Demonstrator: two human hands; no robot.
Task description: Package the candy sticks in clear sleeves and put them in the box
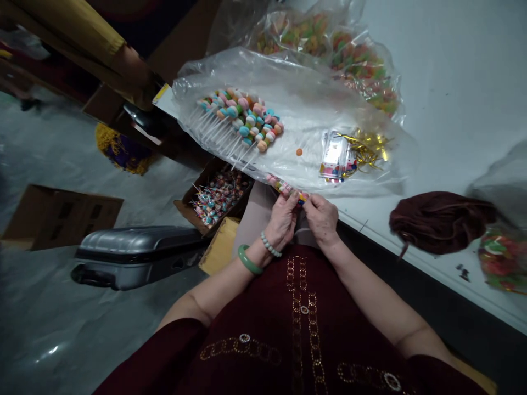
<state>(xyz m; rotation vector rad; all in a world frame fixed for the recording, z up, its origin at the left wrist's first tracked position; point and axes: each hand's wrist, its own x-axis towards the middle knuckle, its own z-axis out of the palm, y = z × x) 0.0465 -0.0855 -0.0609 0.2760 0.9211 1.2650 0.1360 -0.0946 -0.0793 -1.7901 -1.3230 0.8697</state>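
The left hand (282, 222) and right hand (321, 219) pinch a candy skewer (286, 188) together at the edge of a plastic sheet (313, 109) holding more skewers (239, 118)

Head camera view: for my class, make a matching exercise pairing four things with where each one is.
Things:
1. Green bangle
2. Grey suitcase
3. Dark red cloth
4. Candy stick

Places:
a. On the floor
b. Between the left hand and right hand
c. On the white table
d. On the left wrist

Pairs: 1-d, 2-a, 3-c, 4-b
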